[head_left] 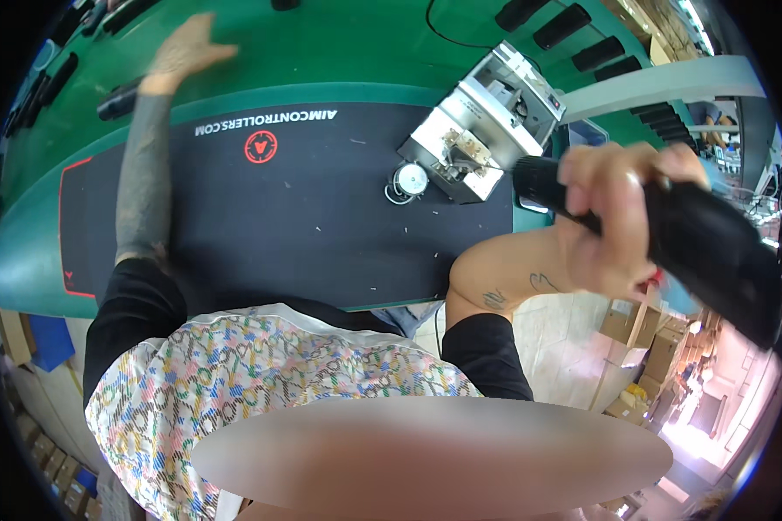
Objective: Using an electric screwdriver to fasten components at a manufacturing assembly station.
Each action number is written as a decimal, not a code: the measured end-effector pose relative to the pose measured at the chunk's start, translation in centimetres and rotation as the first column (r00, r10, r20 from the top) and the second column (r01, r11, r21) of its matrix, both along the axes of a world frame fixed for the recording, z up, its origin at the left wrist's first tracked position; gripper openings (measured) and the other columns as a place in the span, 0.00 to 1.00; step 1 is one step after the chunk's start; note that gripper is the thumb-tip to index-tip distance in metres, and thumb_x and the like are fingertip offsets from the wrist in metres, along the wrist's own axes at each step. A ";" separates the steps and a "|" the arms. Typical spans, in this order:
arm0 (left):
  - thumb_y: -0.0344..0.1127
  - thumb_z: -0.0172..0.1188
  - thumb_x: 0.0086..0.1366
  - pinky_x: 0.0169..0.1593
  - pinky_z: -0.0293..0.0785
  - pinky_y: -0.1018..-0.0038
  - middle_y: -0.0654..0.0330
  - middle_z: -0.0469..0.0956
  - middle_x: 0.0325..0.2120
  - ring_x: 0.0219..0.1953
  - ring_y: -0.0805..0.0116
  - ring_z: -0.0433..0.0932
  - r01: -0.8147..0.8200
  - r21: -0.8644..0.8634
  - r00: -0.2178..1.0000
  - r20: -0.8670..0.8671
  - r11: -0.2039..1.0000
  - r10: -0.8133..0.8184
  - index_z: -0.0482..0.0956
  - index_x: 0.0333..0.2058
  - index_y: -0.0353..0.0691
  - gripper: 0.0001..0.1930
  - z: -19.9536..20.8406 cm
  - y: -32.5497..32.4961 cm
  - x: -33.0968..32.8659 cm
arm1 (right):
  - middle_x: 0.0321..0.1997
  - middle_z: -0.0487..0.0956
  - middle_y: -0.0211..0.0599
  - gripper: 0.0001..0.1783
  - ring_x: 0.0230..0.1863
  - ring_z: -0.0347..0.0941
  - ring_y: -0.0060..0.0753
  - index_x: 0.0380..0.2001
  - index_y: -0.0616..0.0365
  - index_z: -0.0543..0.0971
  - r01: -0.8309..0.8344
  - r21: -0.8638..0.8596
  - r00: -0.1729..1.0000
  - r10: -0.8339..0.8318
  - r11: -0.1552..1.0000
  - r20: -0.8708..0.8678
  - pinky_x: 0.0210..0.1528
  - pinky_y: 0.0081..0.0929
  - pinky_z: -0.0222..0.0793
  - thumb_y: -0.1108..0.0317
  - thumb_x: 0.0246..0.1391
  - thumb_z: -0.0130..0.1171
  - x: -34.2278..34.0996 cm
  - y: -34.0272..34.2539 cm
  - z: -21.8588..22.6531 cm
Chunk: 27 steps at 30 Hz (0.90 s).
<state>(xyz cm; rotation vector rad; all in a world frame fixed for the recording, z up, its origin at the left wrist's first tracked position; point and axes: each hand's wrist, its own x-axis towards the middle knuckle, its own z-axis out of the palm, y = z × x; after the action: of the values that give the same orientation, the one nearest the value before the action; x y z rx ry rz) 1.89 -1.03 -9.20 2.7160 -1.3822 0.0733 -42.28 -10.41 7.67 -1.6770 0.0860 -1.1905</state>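
My right hand [613,213] is raised at the right, its fingers wrapped round a long black device [712,252]. This device has a ribbed round end and a broader, blurred far end; its exact kind does not show. On the far left, my left hand [187,56] stretches over the green work surface [321,52] with thumb and fingers apart, holding nothing. A black cylinder [120,100] lies beside that wrist. Just left of the device's ribbed end stands a metal bench machine [487,122] with an open top.
A black mat [321,217] with small light scraps covers the near bench. Beside the machine sits a small round metal piece [410,180] in a wire holder. Several black cylinders [563,26] line the far right; more dark parts [56,80] lie far left. Cardboard boxes [634,326] stand right.
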 end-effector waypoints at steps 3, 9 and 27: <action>0.60 0.63 0.44 0.59 0.60 0.68 0.42 0.63 0.54 0.57 0.54 0.63 -0.001 -0.299 0.995 -0.092 0.954 -0.028 0.59 0.57 0.31 0.48 -2.8 -6.6 -2.2 | 0.19 0.65 0.37 0.18 0.15 0.60 0.25 0.41 0.65 0.61 0.260 -0.022 0.958 -0.261 0.965 -0.122 0.24 0.28 0.62 0.82 0.44 0.47 2.4 0.2 -1.1; 0.45 0.69 0.44 0.51 0.66 0.64 0.42 0.69 0.46 0.49 0.52 0.69 -0.401 -0.681 0.772 -0.611 0.612 -0.173 0.66 0.46 0.29 0.35 -1.0 -11.7 -4.1 | 0.20 0.66 0.31 0.22 0.15 0.63 0.25 0.45 0.55 0.59 -0.492 0.230 0.870 0.468 0.839 0.155 0.23 0.28 0.63 0.77 0.46 0.52 -0.3 -0.9 -0.5; 0.31 0.72 0.40 0.48 0.70 0.70 0.57 0.70 0.41 0.44 0.63 0.73 0.314 -0.862 0.389 -0.267 0.399 -0.882 0.65 0.44 0.39 0.31 -5.1 -4.8 -23.2 | 0.20 0.64 0.24 0.15 0.22 0.65 0.24 0.42 0.55 0.66 -0.284 -0.195 0.925 0.322 0.939 0.203 0.29 0.27 0.58 0.66 0.50 0.50 -0.4 1.1 -0.7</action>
<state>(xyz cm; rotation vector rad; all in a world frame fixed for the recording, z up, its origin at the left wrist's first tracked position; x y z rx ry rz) -21.31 -5.83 -14.35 1.1199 -1.5813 -0.4028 -42.65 -9.33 7.00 -1.6064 -0.4146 -1.1684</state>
